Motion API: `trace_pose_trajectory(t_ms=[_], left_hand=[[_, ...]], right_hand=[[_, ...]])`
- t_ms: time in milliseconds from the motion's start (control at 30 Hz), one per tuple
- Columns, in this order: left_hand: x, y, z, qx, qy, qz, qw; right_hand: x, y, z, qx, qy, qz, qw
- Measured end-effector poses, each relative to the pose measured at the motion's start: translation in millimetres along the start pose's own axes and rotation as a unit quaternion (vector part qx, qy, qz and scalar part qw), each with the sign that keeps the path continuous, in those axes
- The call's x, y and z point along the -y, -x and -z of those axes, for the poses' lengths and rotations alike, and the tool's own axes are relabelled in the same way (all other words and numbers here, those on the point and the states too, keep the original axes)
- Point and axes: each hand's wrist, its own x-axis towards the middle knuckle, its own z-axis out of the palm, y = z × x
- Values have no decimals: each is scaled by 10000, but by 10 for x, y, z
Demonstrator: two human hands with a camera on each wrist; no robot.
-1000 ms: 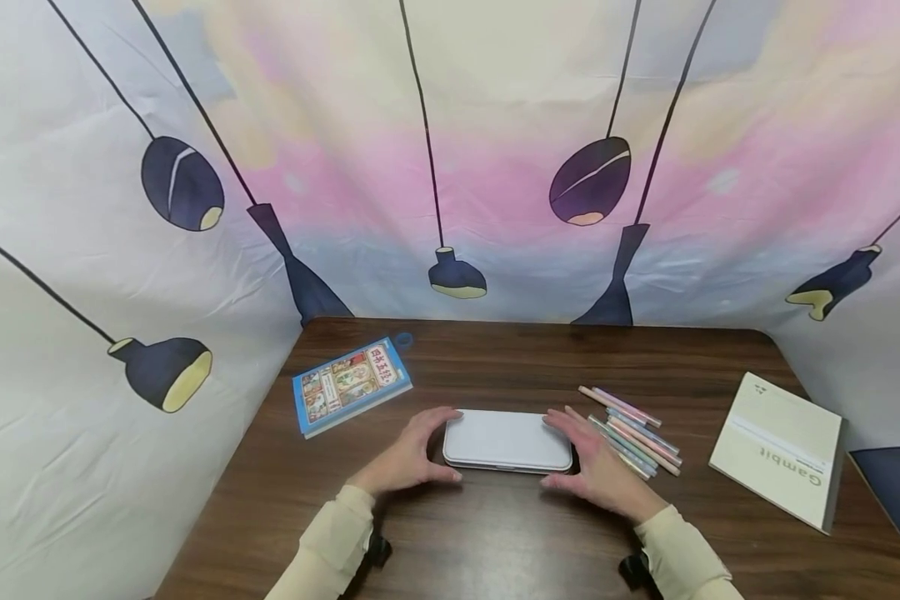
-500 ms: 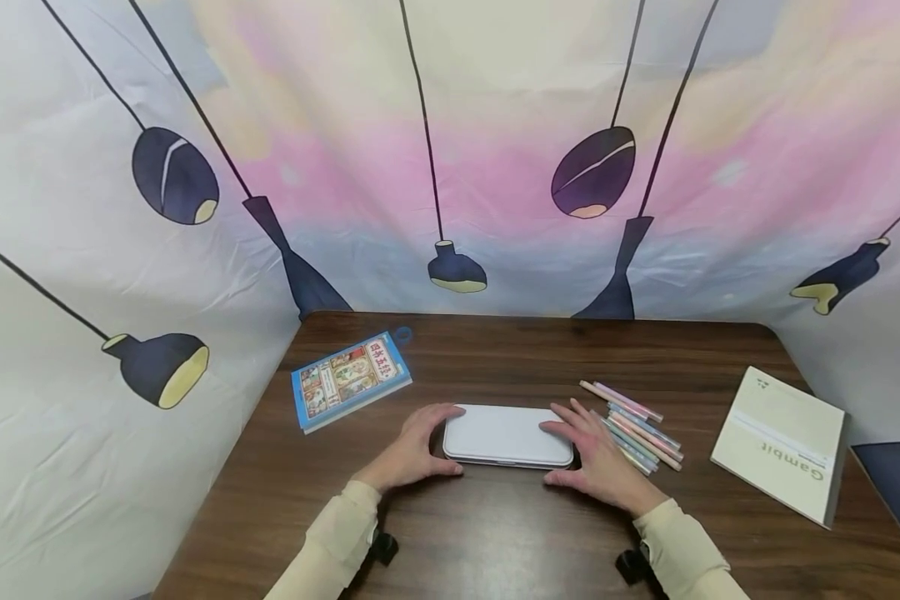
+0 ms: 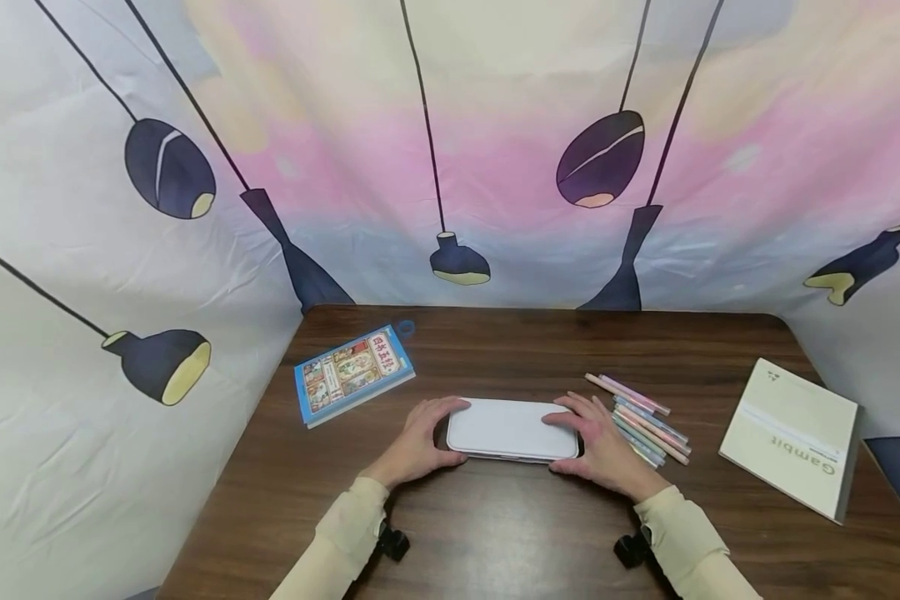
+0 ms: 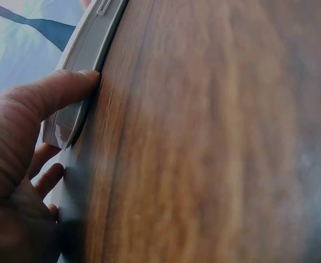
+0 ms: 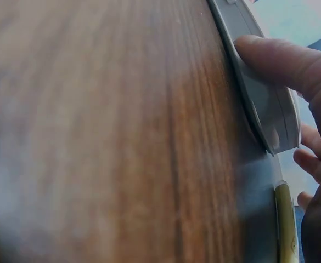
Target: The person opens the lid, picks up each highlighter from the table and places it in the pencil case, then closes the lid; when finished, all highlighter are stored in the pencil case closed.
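Note:
A flat white pencil case (image 3: 512, 429) with rounded corners lies closed on the dark wooden table, its long side facing me. My left hand (image 3: 420, 442) grips its left end, the index finger over the far corner. In the left wrist view the left thumb (image 4: 67, 90) presses the grey front side of the case. Around the right end my right hand (image 3: 600, 442) holds on, its index finger lying across the lid. The right wrist view has the right thumb (image 5: 270, 57) against the front side too. The fingers behind the case are partly hidden.
Several pastel pens (image 3: 648, 429) lie in a loose pile just beyond my right hand. A blue illustrated book (image 3: 354, 375) is at the back left, with a small blue ring (image 3: 406, 327) near its corner. A cream notebook (image 3: 791, 442) marked Gambit lies at the far right.
Both thumbs have closed in on the front side of the pencil case, and the right index finger has slid inward over the lid. The head view has shifted slightly.

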Motion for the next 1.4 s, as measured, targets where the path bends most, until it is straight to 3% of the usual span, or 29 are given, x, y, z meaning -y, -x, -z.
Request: trace_pose_trajectory(t_ms=[133, 267, 433, 667, 867, 1033, 1233, 1400], left_hand=[[5, 12, -28, -14, 177, 237, 9996], [21, 37, -45, 40, 259, 400, 9989], [29, 43, -36, -11, 271, 292, 9992], [24, 89, -44, 59, 193, 219, 9996], [36, 115, -63, -56, 45, -116, 9999], [18, 109, -39, 25, 128, 53, 9999], [17, 47, -31, -5, 159, 139, 9998], [25, 28, -25, -1, 188, 157, 9997]], right_hand=[[-3, -21, 23, -22, -31, 39, 10000], [3, -30, 38, 165, -175, -180, 9995], [9, -54, 68, 378, -292, -485, 9977], [2, -67, 89, 524, -407, -578, 9961], [9, -60, 128, 644, -622, -733, 9933], [15, -78, 170, 782, -926, -896, 9886], [-3, -62, 192, 587, -1385, -1033, 9832], [26, -16, 156, 185, -1654, -957, 9814]])
